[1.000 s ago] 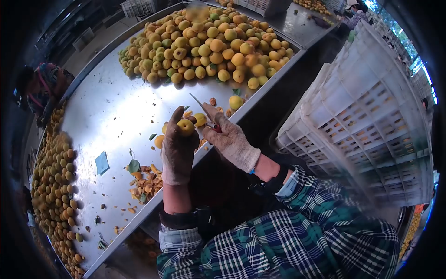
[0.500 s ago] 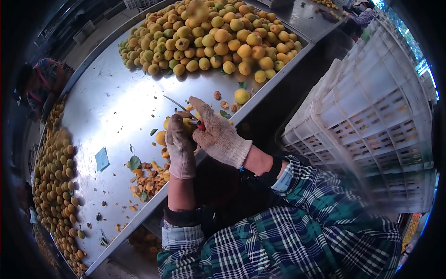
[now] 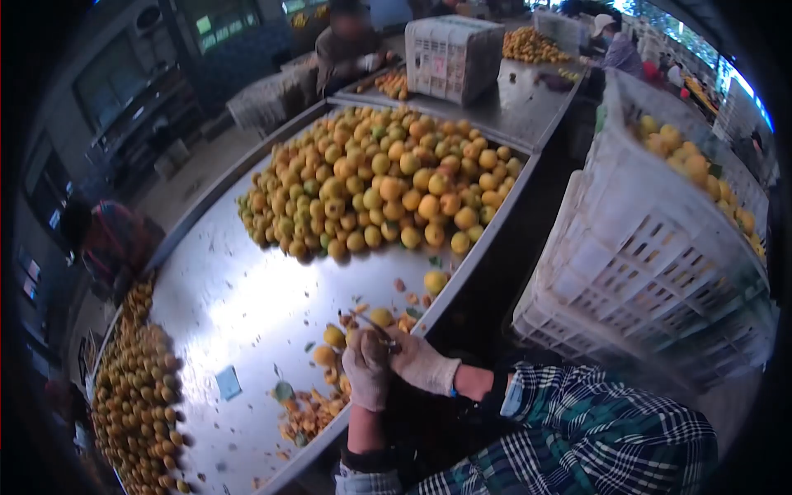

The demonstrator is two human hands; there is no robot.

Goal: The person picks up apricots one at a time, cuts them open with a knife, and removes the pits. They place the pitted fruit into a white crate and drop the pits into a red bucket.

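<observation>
Both my hands wear pale knitted gloves and meet over the table's near edge. My right hand (image 3: 422, 360) is closed around a small knife (image 3: 373, 323), its thin blade pointing up and left. Against it, my left hand (image 3: 365, 375) is closed on an apricot, which the fingers mostly hide. Loose apricots, one yellow (image 3: 334, 336) and one orange (image 3: 324, 356), lie just left of my left hand. Below them is a heap of cut apricot pieces (image 3: 309, 415) with a green leaf (image 3: 283, 391).
A large apricot pile (image 3: 371, 186) covers the far part of the metal table (image 3: 247, 289); another pile (image 3: 140, 404) lines the left side. A blue scrap (image 3: 228, 383) lies between. White crates (image 3: 610, 256) stand at right, one holding apricots. Other people (image 3: 346, 49) are around the tables.
The view has tilted up, showing more of the room, a far crate and people. My hands stay together at the table edge; the knife blade now lies closer over my left hand.
</observation>
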